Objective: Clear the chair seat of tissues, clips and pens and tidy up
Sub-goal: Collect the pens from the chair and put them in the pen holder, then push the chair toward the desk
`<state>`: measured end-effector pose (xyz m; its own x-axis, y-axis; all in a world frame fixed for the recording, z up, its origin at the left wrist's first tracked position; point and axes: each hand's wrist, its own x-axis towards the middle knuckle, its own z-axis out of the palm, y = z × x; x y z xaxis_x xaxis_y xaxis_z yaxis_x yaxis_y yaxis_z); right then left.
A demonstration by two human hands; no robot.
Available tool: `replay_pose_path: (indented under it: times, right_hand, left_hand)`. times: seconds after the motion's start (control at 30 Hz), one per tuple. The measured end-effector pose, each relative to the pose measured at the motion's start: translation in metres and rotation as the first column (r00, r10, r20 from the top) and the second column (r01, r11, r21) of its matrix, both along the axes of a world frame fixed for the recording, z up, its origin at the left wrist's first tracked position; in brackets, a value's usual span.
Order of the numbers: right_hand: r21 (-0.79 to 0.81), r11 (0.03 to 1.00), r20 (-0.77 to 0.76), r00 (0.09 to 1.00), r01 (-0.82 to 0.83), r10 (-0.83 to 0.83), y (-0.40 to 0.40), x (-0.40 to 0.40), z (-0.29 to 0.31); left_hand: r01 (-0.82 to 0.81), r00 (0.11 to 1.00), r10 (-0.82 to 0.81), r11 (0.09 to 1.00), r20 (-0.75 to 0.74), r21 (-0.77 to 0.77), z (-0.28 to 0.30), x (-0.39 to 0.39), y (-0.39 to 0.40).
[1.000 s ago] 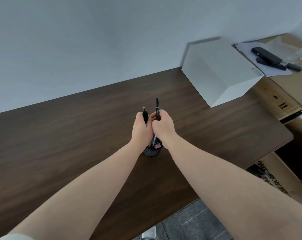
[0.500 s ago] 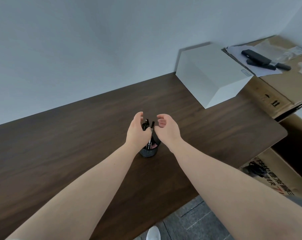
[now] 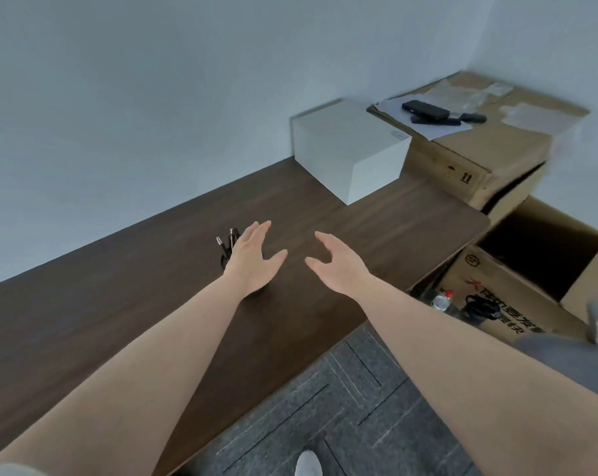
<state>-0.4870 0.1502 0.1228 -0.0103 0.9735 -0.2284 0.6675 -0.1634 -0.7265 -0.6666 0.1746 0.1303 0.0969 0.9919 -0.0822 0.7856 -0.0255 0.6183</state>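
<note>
Over the middle of the tabletop [image 3: 119, 304] both hands hover, empty and apart, fingers spread and loosely curved. The left hand [image 3: 252, 259] hangs in front of a dark pen cup [image 3: 224, 261], hiding most of it; only a sliver of the cup's rim shows at the hand's left side and a bit of its base below the wrist. Pens [image 3: 232, 237] stand in the cup, tilted, their upper ends rising past the left hand's knuckles. How many pens there are cannot be told, though at least two tips show. The right hand [image 3: 338, 266] is clear of the cup, palm turned toward the left hand, touching nothing.

At the far right corner of the tabletop sits a white box [image 3: 352, 149], close to the wall. Just beyond the tabletop's right edge stands a closed carton [image 3: 479, 156] with papers [image 3: 393, 108] and dark flat objects [image 3: 428, 109] on its top; what those objects are is too blurred to tell. Nearer, beside the same edge, an open carton [image 3: 489, 286] rests on the floor, and a bottle with a red cap [image 3: 441, 300] shows against its side. Grey carpet [image 3: 342, 407] covers the floor below the tabletop's near edge, and the toe of a pale shoe [image 3: 309, 463] shows at the bottom. A grey patch at the far right edge of the view is too cropped to name.
</note>
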Motion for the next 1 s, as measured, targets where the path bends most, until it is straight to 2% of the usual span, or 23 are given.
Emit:
replay_pose_path:
  times: [0.2, 0.37, 0.5, 0.63, 0.83, 1.0]
  right_hand:
    - [0.009, 0.996, -0.004, 0.997, 0.083, -0.083, -0.108, 0.108, -0.005]
    - [-0.107, 0.975, 0.164, 0.971, 0.193, -0.174, -0.219, 0.215, -0.020]
    - [-0.175, 0.921, 0.255, 0.919, 0.348, -0.299, -0.299, 0.293, -0.029]
    - [-0.223, 0.825, 0.267, 0.847, 0.519, -0.460, -0.368, 0.354, -0.038]
    - [-0.262, 0.627, 0.333, 0.679, 0.733, -0.655, -0.471, 0.414, -0.054]
    - [-0.241, 0.445, 0.392, 0.506, 0.862, -0.768, -0.547, 0.449, -0.071]
  left_hand:
    - [0.140, 0.989, -0.142, 0.989, -0.043, -0.047, 0.011, 0.101, -0.090]
    - [0.323, 0.928, -0.345, 0.933, -0.143, -0.156, 0.001, 0.211, -0.170]
    - [0.500, 0.817, -0.540, 0.838, -0.201, -0.217, -0.008, 0.302, -0.226]
    - [0.635, 0.692, -0.684, 0.729, -0.231, -0.257, -0.024, 0.381, -0.265]
    - [0.812, 0.460, -0.856, 0.513, -0.236, -0.277, -0.050, 0.481, -0.318]
    - [0.885, 0.279, -0.909, 0.368, -0.309, -0.286, -0.064, 0.536, -0.376]
